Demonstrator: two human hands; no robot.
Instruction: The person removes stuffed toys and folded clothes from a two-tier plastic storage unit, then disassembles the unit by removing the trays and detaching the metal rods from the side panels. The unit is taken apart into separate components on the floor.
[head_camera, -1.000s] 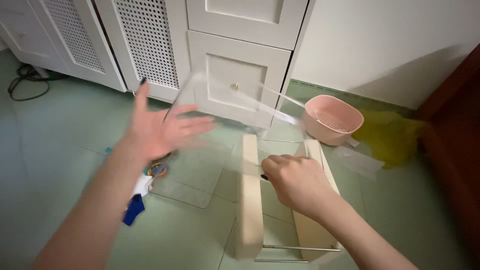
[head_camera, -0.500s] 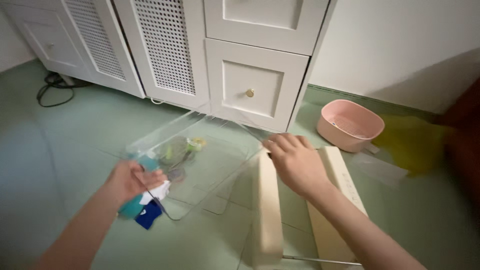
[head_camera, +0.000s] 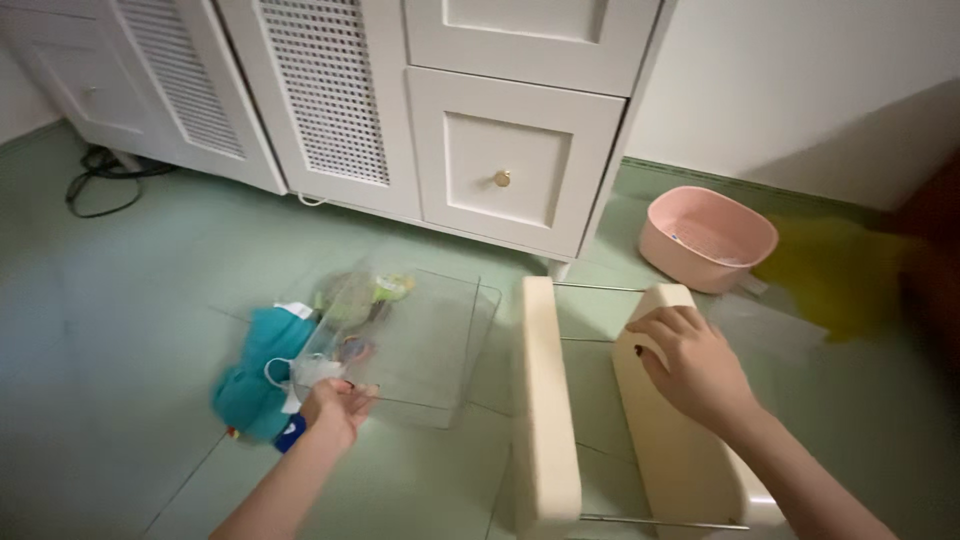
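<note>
A clear plastic panel (head_camera: 425, 335) lies flat on the green floor (head_camera: 130, 290), left of a cream rack frame (head_camera: 545, 400). The left hand (head_camera: 338, 405) pinches the panel's near edge with curled fingers. The right hand (head_camera: 697, 365) rests loosely curled on the frame's right side board (head_camera: 680, 450). Small items under the panel are blurred; teal cloth (head_camera: 258, 370) lies just left of it
</note>
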